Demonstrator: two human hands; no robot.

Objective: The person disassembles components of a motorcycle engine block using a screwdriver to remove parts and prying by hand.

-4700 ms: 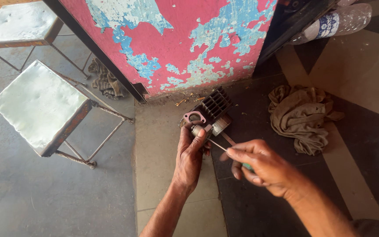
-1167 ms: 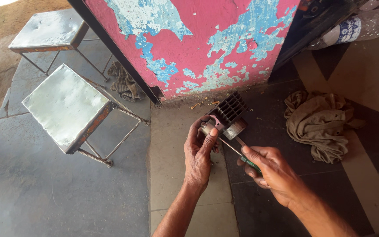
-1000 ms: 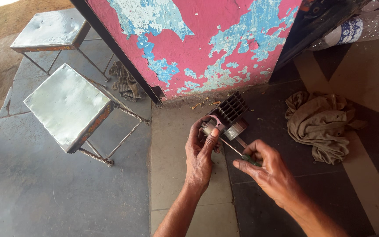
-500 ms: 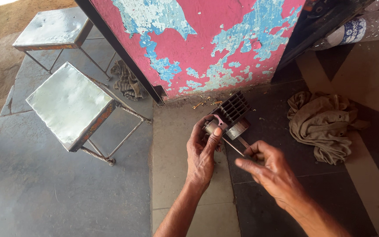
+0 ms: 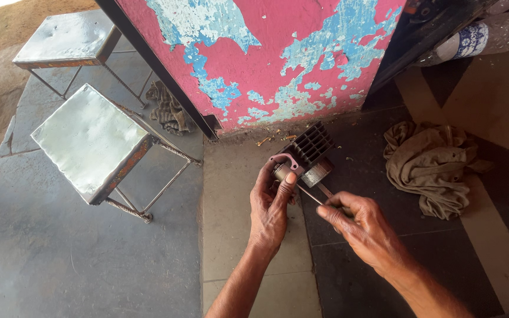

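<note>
A dark finned metal engine cylinder [image 5: 310, 150] lies on the floor by the foot of a pink and blue peeling wall [image 5: 266, 53]. My left hand [image 5: 272, 203] grips the near end of the cylinder, with the thumb pressed on its round port. My right hand [image 5: 360, 227] holds a thin metal tool [image 5: 312, 196] whose tip reaches the cylinder just beside my left thumb. Most of the tool's handle is hidden inside my right fist.
Two metal-topped stools [image 5: 92, 141] stand on the grey floor at the left. A crumpled brown rag [image 5: 431, 162] lies to the right of the cylinder. A plastic bottle [image 5: 484, 32] lies at the top right. Another rag [image 5: 169, 109] sits by the wall.
The view has drifted slightly. My right hand shifted the thin tool a little against the cylinder; my left hand kept its grip throughout.
</note>
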